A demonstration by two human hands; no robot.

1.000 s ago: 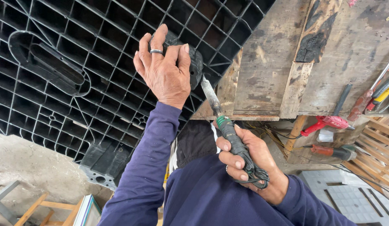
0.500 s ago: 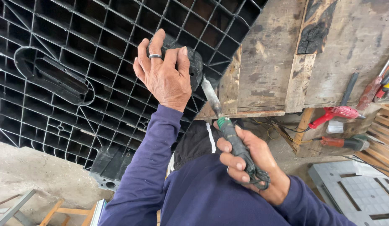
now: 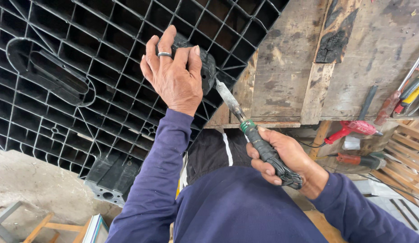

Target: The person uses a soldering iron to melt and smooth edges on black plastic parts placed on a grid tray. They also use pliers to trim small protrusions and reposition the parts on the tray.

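A: Looking down from the head view, what does the left hand [image 3: 173,76] do?

B: It presses a dark round plastic piece [image 3: 205,67] flat against the black ribbed plastic panel [image 3: 83,90]. The fingers [image 3: 166,42] are spread over the piece, one wearing a ring, so the grip is a wide, flat hold on that piece rather than a closed fist.

A: And the right hand [image 3: 281,155]?

B: Its grip is closed tight round the dark wrapped handle of a hand tool [image 3: 254,135] with a green collar. The flat metal blade runs up and left from the handle, and its tip touches the lower right edge of the round piece.

A: Where does the round piece sit on the panel?

B: Near the panel's right edge, just beside the scorched wooden boards [image 3: 308,58], and well right of the oval recess [image 3: 52,72] moulded into the panel.

A: Anything else around?

B: Right of the panel, below the boards, a red power tool [image 3: 353,129] lies on a cluttered worktop, with more tools [image 3: 412,92] above it. Below the panel's lower edge there is bare concrete [image 3: 33,189]. Both arms wear dark blue sleeves [image 3: 160,180]
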